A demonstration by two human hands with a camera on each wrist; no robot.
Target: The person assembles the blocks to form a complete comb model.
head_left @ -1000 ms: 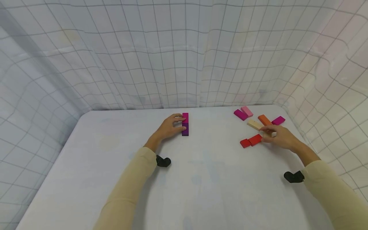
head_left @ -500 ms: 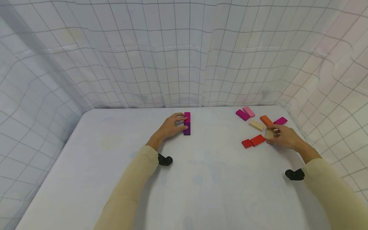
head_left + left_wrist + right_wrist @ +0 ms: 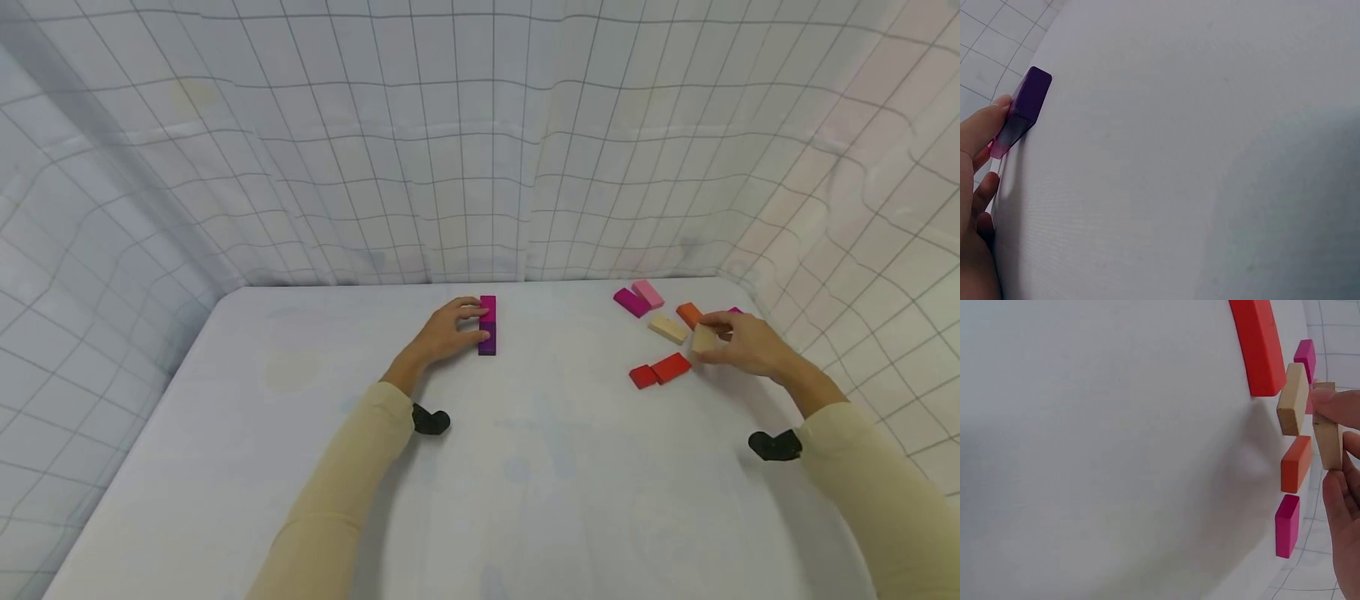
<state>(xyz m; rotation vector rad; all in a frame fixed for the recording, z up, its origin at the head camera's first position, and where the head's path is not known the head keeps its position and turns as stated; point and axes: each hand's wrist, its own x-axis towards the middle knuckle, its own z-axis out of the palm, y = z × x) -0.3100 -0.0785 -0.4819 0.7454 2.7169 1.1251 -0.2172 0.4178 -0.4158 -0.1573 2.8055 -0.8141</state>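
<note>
My right hand [image 3: 750,346] pinches a plain wooden block [image 3: 703,338] between thumb and fingers; in the right wrist view this wooden block [image 3: 1330,447] is held above the table. Just left of it lies another plain wooden block [image 3: 667,328], with an orange block [image 3: 687,313] behind. At mid-table, a magenta block [image 3: 488,303] and a purple block [image 3: 487,347] stand end to end in a line. My left hand [image 3: 438,335] rests against them, thumb on the purple one and a finger on the magenta one. In the left wrist view the thumb touches the purple block [image 3: 1034,94].
Two red blocks [image 3: 671,367] lie in front of the wooden ones. Farther back sit a magenta block [image 3: 632,302] and a pink block [image 3: 648,293]. Another magenta block [image 3: 1287,526] is mostly behind my right hand in the head view. Grid-patterned curtains [image 3: 480,167] enclose the white table [image 3: 570,483].
My right hand has taken hold of the wooden block and raised it off the table. Its forearm has shifted slightly. My left hand stays at the magenta and purple blocks.
</note>
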